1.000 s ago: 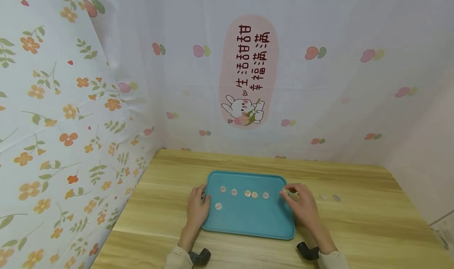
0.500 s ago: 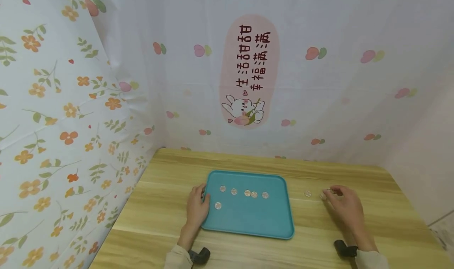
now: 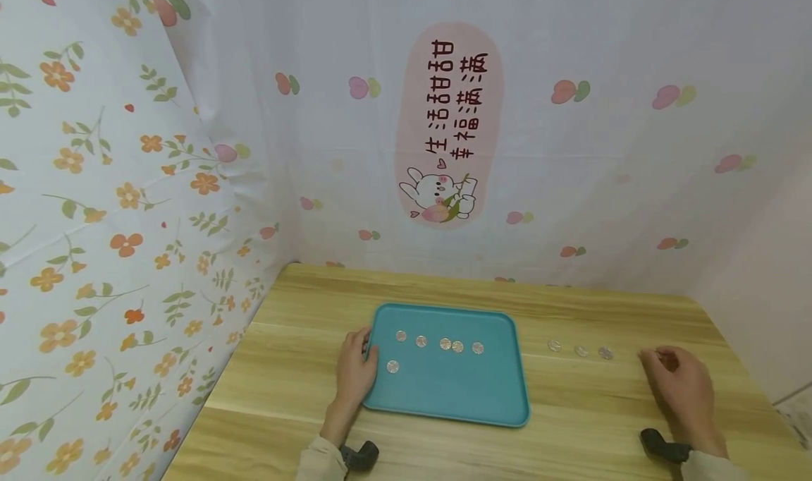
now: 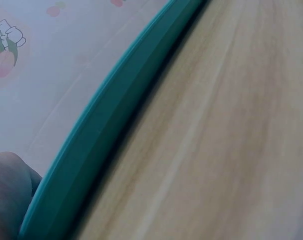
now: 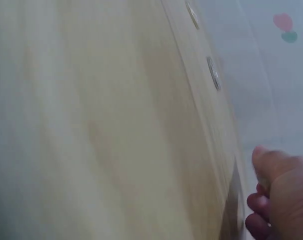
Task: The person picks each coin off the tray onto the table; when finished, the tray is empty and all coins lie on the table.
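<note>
At its left edge, the teal tray is gripped by my left hand, with the thumb over the rim. Several coins lie flat in the tray, most in a row across its upper half. My right hand is close over the right side of the table, thumb and forefinger pinched together on a coin that is mostly hidden by the fingertips. Three coins lie in a row on the wood between the tray and this hand. In the right wrist view, the curled right hand is just past two coins.
The wooden table backs onto a white cloth with printed lettering and a rabbit. A floral cloth hangs along the left side. Each wrist wears a dark camera mount.
My right hand has moved right from the tray's right edge, past the table coins to beyond the last one. Three table coins now show beside the tray. The left hand stays on the tray.
</note>
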`<action>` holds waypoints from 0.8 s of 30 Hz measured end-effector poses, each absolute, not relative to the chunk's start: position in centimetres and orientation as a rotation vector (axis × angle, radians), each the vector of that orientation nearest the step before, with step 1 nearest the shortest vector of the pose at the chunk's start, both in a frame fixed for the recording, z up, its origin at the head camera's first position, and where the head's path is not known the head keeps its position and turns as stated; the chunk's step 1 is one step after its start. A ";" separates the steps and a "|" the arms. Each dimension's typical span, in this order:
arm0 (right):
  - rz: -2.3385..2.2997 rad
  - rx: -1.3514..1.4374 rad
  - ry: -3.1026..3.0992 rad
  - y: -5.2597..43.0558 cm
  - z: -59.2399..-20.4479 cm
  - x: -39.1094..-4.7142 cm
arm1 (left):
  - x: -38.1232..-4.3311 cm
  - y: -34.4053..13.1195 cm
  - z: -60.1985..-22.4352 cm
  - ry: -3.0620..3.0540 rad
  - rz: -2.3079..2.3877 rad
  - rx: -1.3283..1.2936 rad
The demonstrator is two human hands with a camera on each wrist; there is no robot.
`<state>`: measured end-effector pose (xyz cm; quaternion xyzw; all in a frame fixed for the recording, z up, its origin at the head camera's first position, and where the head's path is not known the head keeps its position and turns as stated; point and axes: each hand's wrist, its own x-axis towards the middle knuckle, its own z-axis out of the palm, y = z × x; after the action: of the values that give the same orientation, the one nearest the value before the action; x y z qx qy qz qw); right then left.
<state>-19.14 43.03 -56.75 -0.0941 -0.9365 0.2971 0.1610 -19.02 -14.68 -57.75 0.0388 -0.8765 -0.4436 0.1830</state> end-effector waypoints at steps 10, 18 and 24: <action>0.678 -0.037 -2.747 41.6 -56.9 -19.9 | -19.0 -14.8 -57.8 -2.489 -1.255 0.119; 0.646 -0.064 -2.754 41.2 -57.1 -19.9 | -18.9 -14.7 -57.8 -2.489 -1.260 0.126; 0.676 -0.038 -2.710 40.8 -57.2 -19.8 | -18.9 -14.7 -57.6 -2.487 -1.268 0.117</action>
<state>-19.85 40.84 -57.24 -0.0134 -0.9556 0.2382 0.1732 -18.93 -14.69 -57.61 0.0411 -0.8767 -0.4469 0.1732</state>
